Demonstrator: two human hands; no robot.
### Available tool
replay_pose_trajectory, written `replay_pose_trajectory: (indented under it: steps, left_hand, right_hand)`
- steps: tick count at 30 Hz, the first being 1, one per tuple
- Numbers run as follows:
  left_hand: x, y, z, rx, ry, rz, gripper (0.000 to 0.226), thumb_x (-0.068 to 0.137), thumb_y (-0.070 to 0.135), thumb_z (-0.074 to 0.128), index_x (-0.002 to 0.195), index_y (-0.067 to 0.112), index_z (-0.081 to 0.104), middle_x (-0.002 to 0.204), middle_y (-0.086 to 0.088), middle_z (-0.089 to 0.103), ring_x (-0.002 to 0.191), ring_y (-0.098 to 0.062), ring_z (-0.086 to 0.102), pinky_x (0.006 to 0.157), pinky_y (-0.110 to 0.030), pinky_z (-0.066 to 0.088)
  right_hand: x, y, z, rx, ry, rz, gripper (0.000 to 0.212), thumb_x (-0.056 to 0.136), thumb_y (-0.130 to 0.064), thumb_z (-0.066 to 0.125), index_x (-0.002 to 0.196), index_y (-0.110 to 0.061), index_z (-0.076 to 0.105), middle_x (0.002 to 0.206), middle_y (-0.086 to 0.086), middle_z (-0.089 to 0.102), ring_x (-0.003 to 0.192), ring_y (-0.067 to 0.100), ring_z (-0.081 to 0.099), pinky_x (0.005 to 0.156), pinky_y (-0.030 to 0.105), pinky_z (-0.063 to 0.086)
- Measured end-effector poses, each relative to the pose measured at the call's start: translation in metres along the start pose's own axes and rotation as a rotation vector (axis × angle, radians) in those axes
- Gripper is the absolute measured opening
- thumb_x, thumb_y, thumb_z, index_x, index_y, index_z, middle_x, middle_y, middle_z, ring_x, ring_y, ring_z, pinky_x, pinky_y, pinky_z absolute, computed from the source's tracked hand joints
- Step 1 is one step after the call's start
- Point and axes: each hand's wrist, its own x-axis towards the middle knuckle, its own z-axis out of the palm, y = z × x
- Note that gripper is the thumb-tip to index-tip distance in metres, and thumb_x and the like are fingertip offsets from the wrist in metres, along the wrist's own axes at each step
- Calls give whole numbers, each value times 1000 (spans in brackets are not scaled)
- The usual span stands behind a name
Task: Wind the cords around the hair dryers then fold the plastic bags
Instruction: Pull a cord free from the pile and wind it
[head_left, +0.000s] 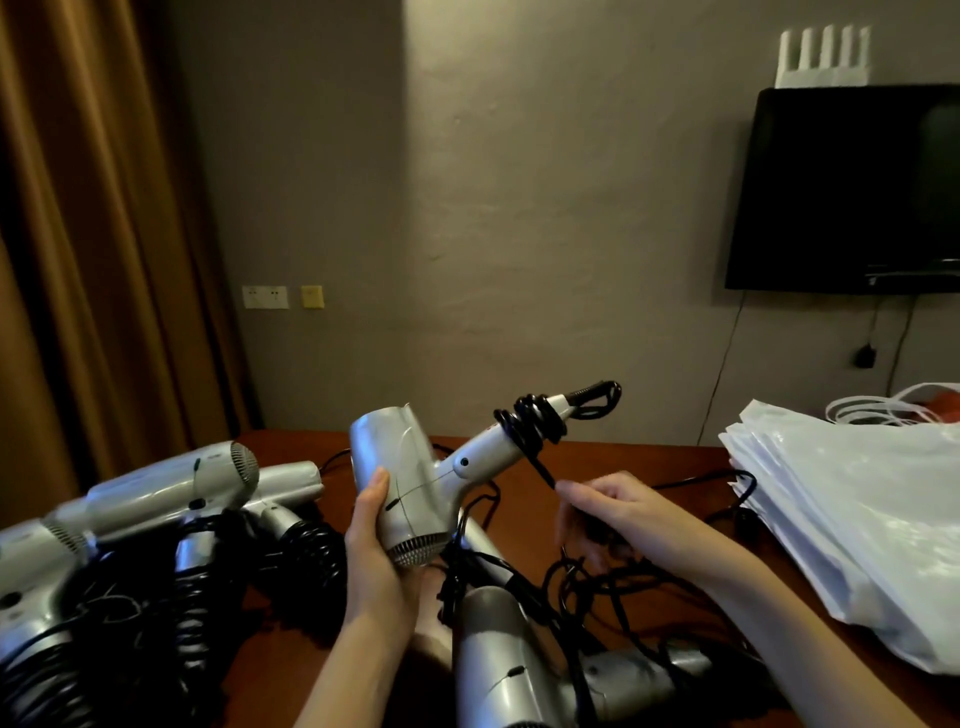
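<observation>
— Hair dryer (410, 486) — where is it?

— Up in the air, over the brown bench (597, 467). The left hand (371, 540) holds its fat silver body, fingers curled round it. The grille end points down and the handle sticks out to the right and a bit up.

— And the cord?

— The black cord (535, 423) is looped round the handle a few times, near its far end. One bit runs down from the loops to the right hand (608, 512). The fingers there are curled and pinch that cord.

— Where does the rest of it go?

— Down into a messy heap of loose black cords (597, 587) on the bench, just under the right hand. Which cord is which, I cannot tell.

— Are there more dryers?

— Yes. On the left lies a bunch of silver dryers (156, 493) with curly black cords bunched up at their handles. Close to the person, another silver dryer (498, 654) lies on the bench in the loose cords.

— And the bags?

— A pile of white plastic bags (841, 514) lies flat at the right end of the bench, well apart from the held dryer. Behind it, a dark TV (852, 187) hangs on the grey wall, and a brown curtain (93, 234) hangs on the left.
</observation>
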Motion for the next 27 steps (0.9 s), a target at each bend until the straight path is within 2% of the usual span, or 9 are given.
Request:
replay_pose_trajectory:
  steps: [5,8,11,15,17,19,21,24,27]
  left_hand:
    - [6,-4,1,-12,-53,8,82,55,50,79,118,-1,64,81,-17,68,59,-26,65,46,-29,52]
    - [7,-5,1,-26,-114,-19,80,51,52,84,111,1,66,87,-17,68,67,-27,67,57,-33,57]
    - [8,-6,-1,-22,-157,-34,74,52,51,84,103,0,65,81,-17,67,63,-27,66,56,-33,57]
    - [4,-5,3,59,-287,-81,72,37,56,89,85,3,76,74,-18,67,59,-27,65,55,-30,55]
    - [2,-4,4,87,-314,-116,74,40,57,88,87,2,77,75,-22,66,58,-32,63,54,-32,54]
    - [2,-4,4,120,-319,-150,82,44,59,85,95,-4,73,78,-28,63,62,-39,61,56,-36,53]
    - [1,-4,4,170,-289,-159,90,44,59,85,103,-8,69,84,-32,63,70,-44,60,61,-40,52]
    - [-1,-6,2,231,-238,-158,100,46,58,86,118,-9,63,106,-40,61,91,-51,54,78,-52,49]
    - [-5,-6,3,296,-226,-145,100,43,57,88,115,-8,65,114,-41,59,97,-49,56,96,-64,39]
  right_hand:
    - [0,8,-13,-47,-38,29,50,86,-57,50,61,-16,63,59,0,61,62,15,62,68,16,46]
    - [0,12,-18,-78,37,52,53,80,-62,59,50,-20,47,50,-5,50,57,13,62,60,13,43]
    - [-1,18,-25,-109,41,60,55,73,-68,66,56,-20,45,54,-4,46,55,9,55,59,14,41]
    - [-12,16,-33,-98,-171,43,34,84,-53,61,80,-20,58,77,1,48,73,13,46,71,20,37]
    - [-15,17,-36,-135,-162,76,14,88,-41,64,89,-27,60,83,-10,53,78,1,50,72,7,39]
    - [-15,22,-41,-189,-109,101,25,77,-39,75,93,-41,56,87,-25,56,85,-10,54,69,1,40]
    - [-8,32,-46,-326,23,120,36,59,-51,84,83,-39,61,75,-19,62,87,7,65,67,12,45]
    - [-4,25,-49,-614,46,180,23,86,-32,67,65,-40,65,71,-12,66,82,18,66,74,31,51]
    - [-12,14,-47,-722,36,180,13,85,-35,65,80,-25,71,83,-3,69,82,17,63,71,28,49]
